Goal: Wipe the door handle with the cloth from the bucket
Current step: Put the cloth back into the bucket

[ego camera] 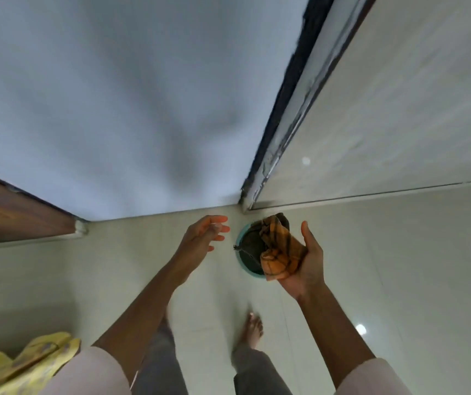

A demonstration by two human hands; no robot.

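My right hand [307, 263] holds a bunched orange cloth with dark checks [281, 253], palm up, just above the bucket. The bucket [241, 238] has a teal rim and a dark inside; it stands on the pale floor by the wall corner, partly hidden by the cloth. To the left of the bucket my left hand [204, 236] hovers with its fingers spread and nothing in it. No door handle is in view.
A white wall [114, 109] faces me. A dark-edged door frame [288, 104] runs up at the right, beside a pale tiled surface. A brown wooden door [6, 212] is at the left. Yellow sandals [26, 363] lie at the bottom left. My bare feet stand on the tiles.
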